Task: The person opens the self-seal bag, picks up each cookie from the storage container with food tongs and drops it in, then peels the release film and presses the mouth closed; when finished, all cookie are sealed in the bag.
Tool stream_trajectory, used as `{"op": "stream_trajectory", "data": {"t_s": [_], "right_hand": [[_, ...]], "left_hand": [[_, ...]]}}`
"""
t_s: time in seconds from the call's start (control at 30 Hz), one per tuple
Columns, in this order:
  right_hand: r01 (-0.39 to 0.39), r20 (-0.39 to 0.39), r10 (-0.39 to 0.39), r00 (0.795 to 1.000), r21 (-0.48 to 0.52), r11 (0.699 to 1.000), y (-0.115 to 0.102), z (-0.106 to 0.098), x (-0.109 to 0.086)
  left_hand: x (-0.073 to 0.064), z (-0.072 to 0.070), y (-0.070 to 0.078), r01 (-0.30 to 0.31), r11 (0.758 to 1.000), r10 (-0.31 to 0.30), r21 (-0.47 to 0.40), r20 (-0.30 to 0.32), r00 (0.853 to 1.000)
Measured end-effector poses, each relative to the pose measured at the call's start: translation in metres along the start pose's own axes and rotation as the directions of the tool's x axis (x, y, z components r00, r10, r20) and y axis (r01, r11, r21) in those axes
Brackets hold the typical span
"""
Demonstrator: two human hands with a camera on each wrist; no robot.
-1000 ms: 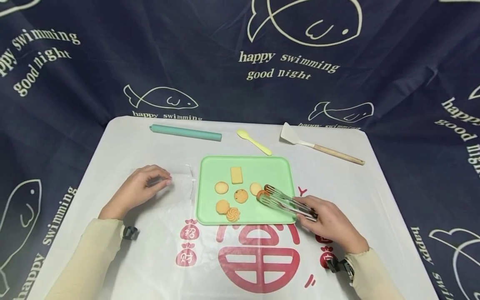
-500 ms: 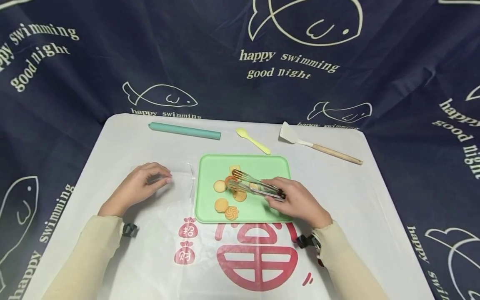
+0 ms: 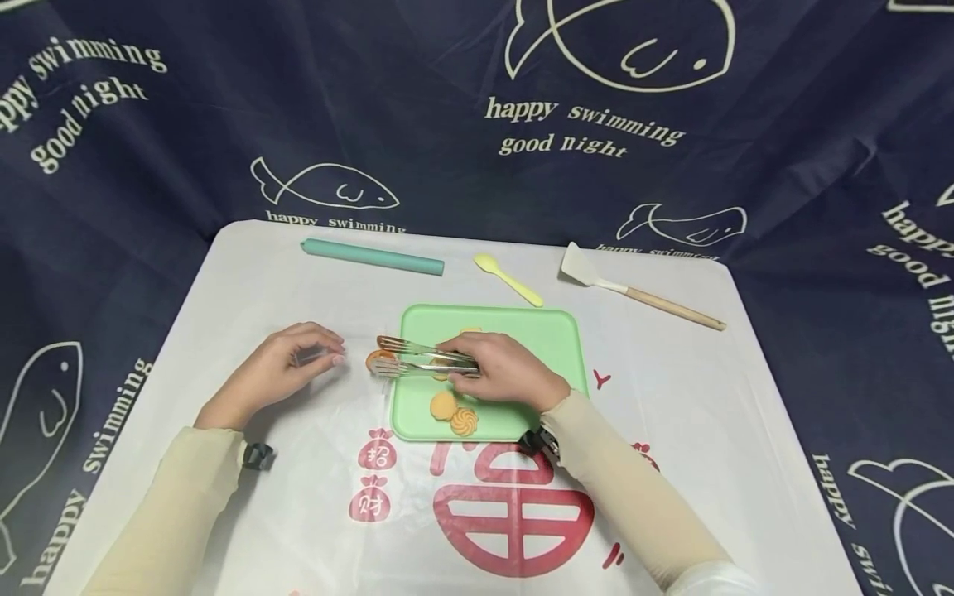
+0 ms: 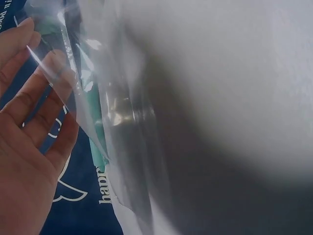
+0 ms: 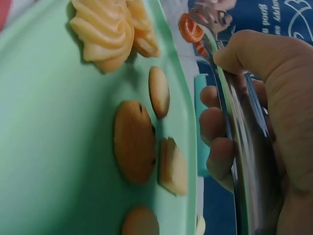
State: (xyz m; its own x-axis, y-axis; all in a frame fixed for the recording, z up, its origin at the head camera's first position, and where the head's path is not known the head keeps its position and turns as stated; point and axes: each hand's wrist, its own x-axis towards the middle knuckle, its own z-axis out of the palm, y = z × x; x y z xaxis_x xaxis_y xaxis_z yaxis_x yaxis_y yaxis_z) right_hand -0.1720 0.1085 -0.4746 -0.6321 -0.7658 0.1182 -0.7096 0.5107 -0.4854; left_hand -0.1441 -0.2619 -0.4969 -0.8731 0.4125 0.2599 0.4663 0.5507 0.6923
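My right hand (image 3: 510, 368) grips metal tongs (image 3: 421, 348), whose tips hold an orange-brown ring-like cookie (image 5: 190, 29) beyond the left edge of the green tray (image 3: 540, 327). Thin clear plastic, seemingly a bag (image 4: 129, 115), is held by the curled fingers of my left hand (image 3: 276, 368), just left of the tongs' tips. On the tray lie a swirl cookie (image 3: 464, 423) and a round cookie (image 3: 443, 406), touching. The right wrist view also shows a speckled cookie (image 5: 133, 142) and a rectangular one (image 5: 172, 169); my right hand mostly covers these in the head view.
Along the table's back lie a teal stick-like roll (image 3: 373, 257), a yellow spoon (image 3: 508, 280) and a white spatula (image 3: 581, 266) with a wooden handle. A dark blue printed curtain (image 3: 440, 91) hangs behind the white covered table (image 3: 298, 530).
My right hand has moved left across the tray, carrying the orange-brown cookie in the tongs from its right side to beyond its left edge. The left hand has stayed about where it was.
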Motion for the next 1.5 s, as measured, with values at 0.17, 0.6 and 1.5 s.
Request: {"op": "stream_trajectory", "data": {"t_s": [0.17, 0.6, 1.5], "right_hand": [[0.014, 0.06, -0.014, 0.998, -0.008, 1.0, -0.007, 0.005, 0.021], [0.047, 0.16, -0.048, 0.986, 0.007, 0.999, -0.026, 0.011, 0.061], [-0.199, -0.022, 0.198, 0.98, -0.091, 0.976, 0.027, -0.038, -0.082]], "left_hand": [[-0.001, -0.001, 0.002, 0.004, 1.0, -0.004, -0.002, -0.005, 1.0], [0.001, -0.001, 0.008, 0.034, 0.999, -0.034, -0.01, 0.009, 0.999], [0.0, 0.002, 0.003, 0.06, 0.998, -0.06, 0.012, 0.014, 0.998]]}}
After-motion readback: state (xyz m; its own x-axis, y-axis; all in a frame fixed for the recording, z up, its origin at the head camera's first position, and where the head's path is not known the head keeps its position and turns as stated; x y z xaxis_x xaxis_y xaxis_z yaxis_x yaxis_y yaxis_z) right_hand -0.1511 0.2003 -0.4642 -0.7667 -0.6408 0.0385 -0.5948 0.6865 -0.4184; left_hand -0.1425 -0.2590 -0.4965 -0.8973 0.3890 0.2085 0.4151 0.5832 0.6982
